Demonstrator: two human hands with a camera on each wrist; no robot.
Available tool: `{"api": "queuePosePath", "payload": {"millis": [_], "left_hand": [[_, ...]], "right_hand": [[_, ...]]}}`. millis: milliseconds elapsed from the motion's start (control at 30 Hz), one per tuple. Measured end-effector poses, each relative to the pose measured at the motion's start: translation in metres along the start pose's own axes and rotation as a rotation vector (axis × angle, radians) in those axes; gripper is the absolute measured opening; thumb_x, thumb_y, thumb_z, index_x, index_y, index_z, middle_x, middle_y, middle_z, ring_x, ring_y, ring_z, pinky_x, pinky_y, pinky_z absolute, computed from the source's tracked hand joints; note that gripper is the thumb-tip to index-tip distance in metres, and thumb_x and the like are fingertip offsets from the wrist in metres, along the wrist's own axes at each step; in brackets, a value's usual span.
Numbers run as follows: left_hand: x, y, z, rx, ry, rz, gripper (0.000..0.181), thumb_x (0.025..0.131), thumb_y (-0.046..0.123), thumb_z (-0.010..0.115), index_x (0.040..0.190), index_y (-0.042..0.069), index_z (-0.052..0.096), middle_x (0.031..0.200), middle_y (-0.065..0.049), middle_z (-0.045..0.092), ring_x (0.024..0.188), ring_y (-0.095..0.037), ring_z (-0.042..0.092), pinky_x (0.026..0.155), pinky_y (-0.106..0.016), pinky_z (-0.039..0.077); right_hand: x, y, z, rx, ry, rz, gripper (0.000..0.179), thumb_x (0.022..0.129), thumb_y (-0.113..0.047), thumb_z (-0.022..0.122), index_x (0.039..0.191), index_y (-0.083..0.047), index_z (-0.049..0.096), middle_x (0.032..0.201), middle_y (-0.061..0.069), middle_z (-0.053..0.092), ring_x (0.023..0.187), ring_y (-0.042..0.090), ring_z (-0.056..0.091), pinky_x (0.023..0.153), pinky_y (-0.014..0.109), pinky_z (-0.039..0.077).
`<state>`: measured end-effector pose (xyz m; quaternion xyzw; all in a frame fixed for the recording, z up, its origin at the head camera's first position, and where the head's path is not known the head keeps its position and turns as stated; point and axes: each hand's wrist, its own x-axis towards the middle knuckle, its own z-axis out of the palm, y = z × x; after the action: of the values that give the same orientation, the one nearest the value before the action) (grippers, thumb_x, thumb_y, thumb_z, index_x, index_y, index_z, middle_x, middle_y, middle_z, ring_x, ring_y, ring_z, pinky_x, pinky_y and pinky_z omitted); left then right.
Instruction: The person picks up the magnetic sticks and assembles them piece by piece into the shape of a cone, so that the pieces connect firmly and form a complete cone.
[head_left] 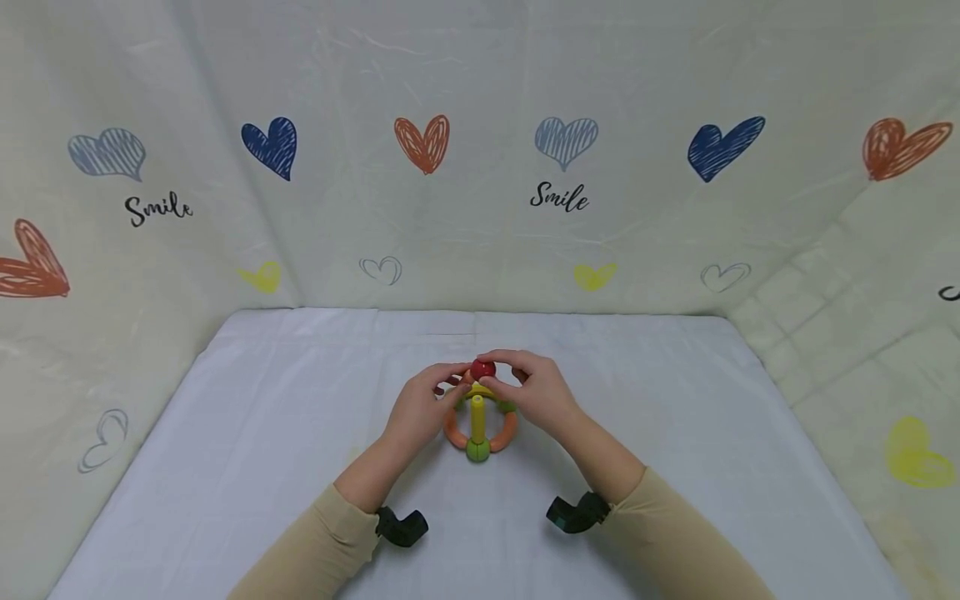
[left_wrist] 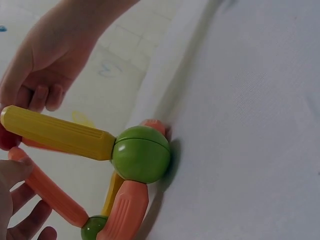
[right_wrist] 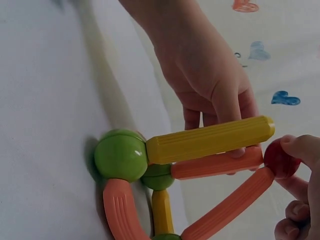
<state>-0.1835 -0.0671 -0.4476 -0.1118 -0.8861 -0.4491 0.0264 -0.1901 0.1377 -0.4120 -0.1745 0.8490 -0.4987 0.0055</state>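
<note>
A magnetic stick-and-ball frame stands on the white cloth. Its base ring joins curved orange sticks (head_left: 504,433) and a curved yellow one through green balls (head_left: 477,451). From the near green ball a straight yellow stick (right_wrist: 212,140) rises, its upper end close to a red ball (right_wrist: 281,159). Two straight orange sticks (right_wrist: 227,205) slope up and meet the red ball. My right hand (head_left: 543,392) pinches that ball between thumb and fingers. My left hand (head_left: 420,404) pinches one straight orange stick (left_wrist: 55,192) near its upper end.
White cloth (head_left: 285,433) covers the table around the frame. A pale curtain (head_left: 480,233) printed with hearts and "Smile" stands behind and at the sides. Dark wrist cameras (head_left: 402,527) project inward from both wrists, above the cloth.
</note>
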Motion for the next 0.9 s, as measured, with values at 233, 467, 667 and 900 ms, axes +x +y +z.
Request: {"api": "queuePosePath", "payload": {"millis": [233, 467, 667, 900], "left_hand": [[0.002, 0.001, 0.001, 0.007, -0.029, 0.016, 0.035, 0.094, 0.031, 0.070, 0.128, 0.023, 0.068, 0.119, 0.009, 0.067, 0.105, -0.019, 0.062, 0.087, -0.035, 0.051], [0.002, 0.004, 0.000, 0.006, -0.028, 0.014, 0.034, 0.093, 0.029, 0.072, 0.126, 0.021, 0.069, 0.117, 0.008, 0.067, 0.101, -0.014, 0.062, 0.084, -0.032, 0.053], [0.001, 0.004, 0.000, -0.004, -0.023, 0.019, 0.034, 0.093, 0.030, 0.072, 0.126, 0.022, 0.069, 0.119, 0.008, 0.066, 0.102, -0.014, 0.062, 0.085, -0.033, 0.053], [-0.011, 0.001, -0.002, -0.037, 0.020, 0.008, 0.031, 0.093, 0.030, 0.071, 0.124, 0.027, 0.068, 0.121, 0.012, 0.063, 0.105, -0.015, 0.062, 0.088, -0.035, 0.053]], "right_hand": [[0.000, 0.002, 0.001, -0.002, 0.008, -0.005, 0.028, 0.090, -0.031, 0.075, 0.117, -0.027, 0.073, 0.118, -0.012, 0.068, 0.121, 0.021, 0.058, 0.100, 0.045, 0.047], [-0.001, 0.001, 0.002, -0.001, 0.010, 0.005, 0.027, 0.090, -0.030, 0.075, 0.117, -0.027, 0.074, 0.117, -0.011, 0.068, 0.108, 0.019, 0.059, 0.093, 0.042, 0.052], [-0.001, -0.002, -0.001, -0.020, 0.004, 0.012, 0.028, 0.090, -0.030, 0.076, 0.118, -0.028, 0.073, 0.107, -0.010, 0.068, 0.083, 0.019, 0.052, 0.066, 0.025, 0.046], [-0.002, -0.003, -0.003, -0.065, -0.018, 0.025, 0.030, 0.090, -0.031, 0.075, 0.120, -0.029, 0.072, 0.100, -0.007, 0.064, 0.081, 0.021, 0.052, 0.056, 0.028, 0.042]]}}
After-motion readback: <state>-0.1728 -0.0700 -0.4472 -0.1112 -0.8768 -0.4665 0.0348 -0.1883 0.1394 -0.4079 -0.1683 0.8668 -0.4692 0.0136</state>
